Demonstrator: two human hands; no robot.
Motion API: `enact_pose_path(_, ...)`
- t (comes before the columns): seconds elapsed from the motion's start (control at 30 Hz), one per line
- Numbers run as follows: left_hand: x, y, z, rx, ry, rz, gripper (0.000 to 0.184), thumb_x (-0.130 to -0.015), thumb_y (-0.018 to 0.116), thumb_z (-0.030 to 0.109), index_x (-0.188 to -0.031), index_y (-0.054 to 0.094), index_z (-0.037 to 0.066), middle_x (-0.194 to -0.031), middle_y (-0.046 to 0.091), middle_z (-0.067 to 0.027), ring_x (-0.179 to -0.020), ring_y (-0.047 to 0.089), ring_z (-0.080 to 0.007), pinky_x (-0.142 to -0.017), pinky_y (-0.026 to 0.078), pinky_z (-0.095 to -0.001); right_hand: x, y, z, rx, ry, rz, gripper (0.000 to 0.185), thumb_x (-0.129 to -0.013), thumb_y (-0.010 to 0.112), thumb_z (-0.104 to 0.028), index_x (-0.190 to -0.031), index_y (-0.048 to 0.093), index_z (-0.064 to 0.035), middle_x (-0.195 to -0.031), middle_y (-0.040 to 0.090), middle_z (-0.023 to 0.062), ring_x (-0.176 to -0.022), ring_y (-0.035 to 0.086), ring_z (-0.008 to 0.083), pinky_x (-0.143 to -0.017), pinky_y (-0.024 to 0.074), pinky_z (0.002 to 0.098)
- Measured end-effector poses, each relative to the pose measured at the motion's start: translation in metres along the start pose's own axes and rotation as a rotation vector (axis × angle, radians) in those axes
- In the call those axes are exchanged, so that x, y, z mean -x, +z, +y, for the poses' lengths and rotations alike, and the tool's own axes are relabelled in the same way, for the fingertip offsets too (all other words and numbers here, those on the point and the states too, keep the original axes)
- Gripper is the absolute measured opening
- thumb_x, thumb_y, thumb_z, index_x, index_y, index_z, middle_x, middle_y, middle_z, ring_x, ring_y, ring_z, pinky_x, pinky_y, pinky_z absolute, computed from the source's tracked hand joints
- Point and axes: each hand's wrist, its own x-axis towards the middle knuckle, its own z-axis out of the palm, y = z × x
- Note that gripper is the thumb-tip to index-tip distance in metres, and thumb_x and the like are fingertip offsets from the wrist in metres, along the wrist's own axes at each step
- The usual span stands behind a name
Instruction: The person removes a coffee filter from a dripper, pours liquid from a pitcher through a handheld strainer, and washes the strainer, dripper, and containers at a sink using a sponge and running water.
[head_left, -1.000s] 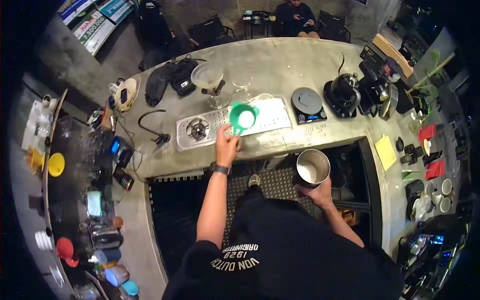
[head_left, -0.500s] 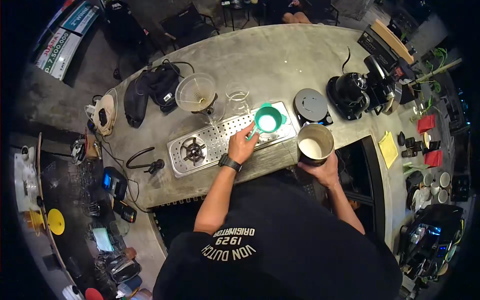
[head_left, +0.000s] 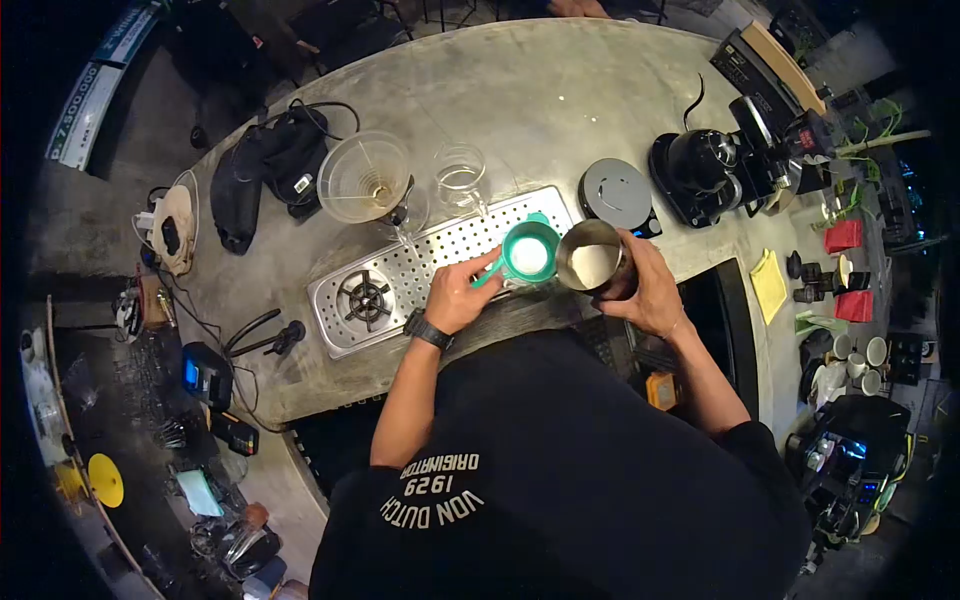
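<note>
My left hand [head_left: 460,295] is closed on the handle of a small green cup [head_left: 529,248], held over the drip tray's front edge. Inside the green cup a bright white patch shows; I cannot tell whether it is the contents or the bottom. My right hand [head_left: 652,290] wraps around a metal canister [head_left: 606,275] with pale, whitish contents. The canister leans left, its rim against or very close to the green cup's rim. No stream between the two can be made out.
Behind the perforated drip tray [head_left: 330,312] stand a cone dripper [head_left: 345,205] and a glass server [head_left: 459,178]. A round-topped scale [head_left: 615,195] and a black kettle [head_left: 700,165] are on the right. A black bag [head_left: 265,170] lies at the left.
The canister has moved left and tilted toward the green cup, so their rims now meet or nearly meet. My right hand has turned with it. The camera view has shifted slightly.
</note>
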Motion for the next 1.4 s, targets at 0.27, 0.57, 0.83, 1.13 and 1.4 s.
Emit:
enact_pose_path(0.27,0.002,0.002,-0.006,0.071,-0.02,-0.001,0.04,-0.078,0.071,0.022,-0.117,0.069,0.014,-0.069,0.064,-0.0049,-0.053,0.052,-0.0195,-0.053,0.043,-0.0312,-0.014,-0.002,-0.013,0.126,0.024,-0.113,0.095,-0.055,0.082,-0.019,-0.14,0.043,-0.0094,-0.112,0.057,0.0132,-0.099,0.055,0.0304,-0.085,0.0468,0.0385)
enact_pose_path(0.57,0.002,0.003,-0.005,0.048,0.054,0.036,0.038,-0.081,0.07,0.015,-0.118,0.067,0.011,-0.066,0.056,-0.0001,-0.055,0.045,-0.0127,-0.052,0.037,-0.0263,-0.018,-0.01,-0.025,0.23,0.076,-0.161,0.095,-0.056,0.08,-0.021,-0.142,0.041,-0.0157,-0.106,0.055,0.0127,-0.095,0.055,0.0313,-0.083,0.047,0.0395)
enact_pose_path(0.83,0.001,0.0,0.001,0.01,0.019,0.018,0.038,-0.079,0.069,0.023,-0.115,0.068,0.012,-0.072,0.064,-0.0058,-0.058,0.057,-0.0227,-0.057,0.045,-0.0338,-0.02,-0.011,-0.024,0.243,0.084,-0.181,0.095,-0.055,0.081,-0.021,-0.142,0.041,-0.015,-0.105,0.055,0.0134,-0.094,0.055,0.0315,-0.082,0.047,0.0394)
enact_pose_path(1.13,0.002,-0.001,0.003,0.022,-0.034,0.005,0.038,-0.078,0.068,0.025,-0.114,0.068,0.012,-0.071,0.064,-0.0052,-0.055,0.055,-0.0233,-0.055,0.044,-0.0341,-0.023,-0.015,-0.027,0.253,0.066,-0.206,0.095,-0.056,0.083,-0.021,-0.141,0.042,-0.0135,-0.107,0.055,0.0158,-0.094,0.056,0.0334,-0.082,0.0478,0.0401)
enact_pose_path(1.4,0.003,0.003,-0.001,0.0,-0.029,0.034,0.04,-0.077,0.068,0.028,-0.114,0.068,0.012,-0.071,0.064,-0.0058,-0.055,0.055,-0.024,-0.055,0.044,-0.0346,-0.026,-0.021,-0.029,0.312,0.095,-0.261,0.094,-0.056,0.081,-0.021,-0.141,0.042,-0.0137,-0.106,0.055,0.0149,-0.094,0.056,0.0319,-0.082,0.0478,0.0381)
